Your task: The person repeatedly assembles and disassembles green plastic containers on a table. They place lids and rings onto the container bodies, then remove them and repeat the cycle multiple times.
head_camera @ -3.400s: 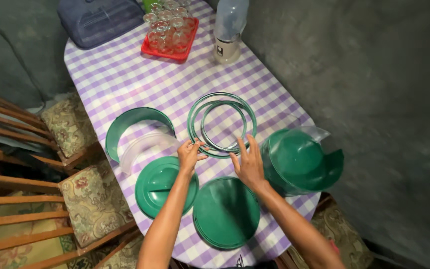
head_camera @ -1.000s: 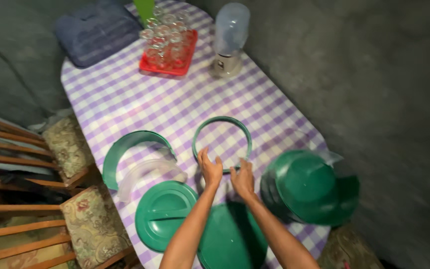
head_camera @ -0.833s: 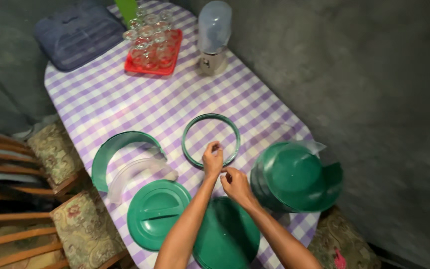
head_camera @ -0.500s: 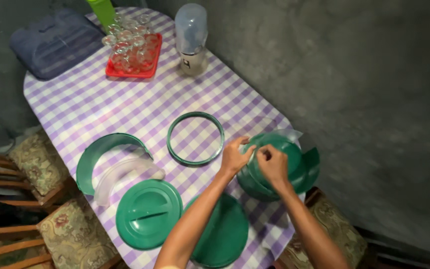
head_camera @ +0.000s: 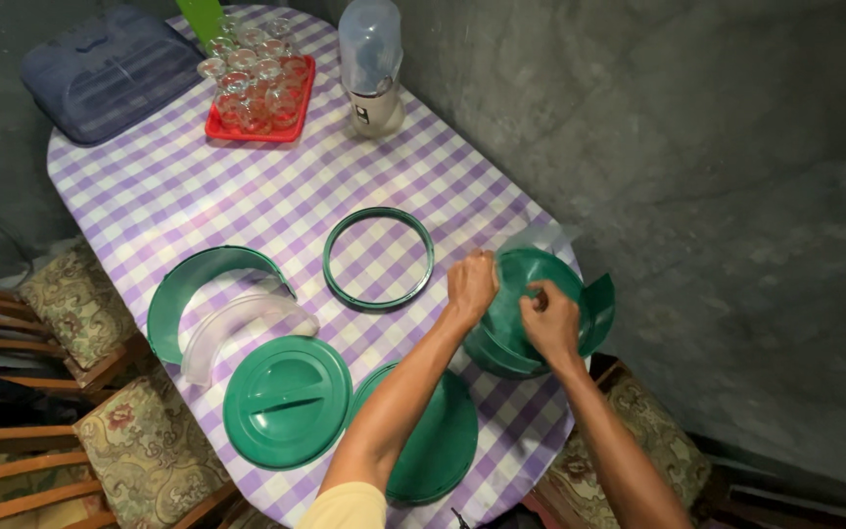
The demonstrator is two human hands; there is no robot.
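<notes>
The table point(head_camera: 247, 176), under a purple-and-white check cloth, runs off the bottom edge, and its near rim is hidden behind both forearms. Just under the fingers stands the green tub point(head_camera: 531, 313), round and deep, with a green flap jutting at its right and a pale clear piece behind it, hard to make out. The left hand point(head_camera: 470, 284) grips the tub's near rim, fingers curled over it; the right hand point(head_camera: 548, 318) pinches something small at its top, unreadable. Left of the fingers lie a flat green disc point(head_camera: 433, 441), partly covered by the left forearm, a green lid point(head_camera: 286, 402) and a green ring point(head_camera: 379, 258).
</notes>
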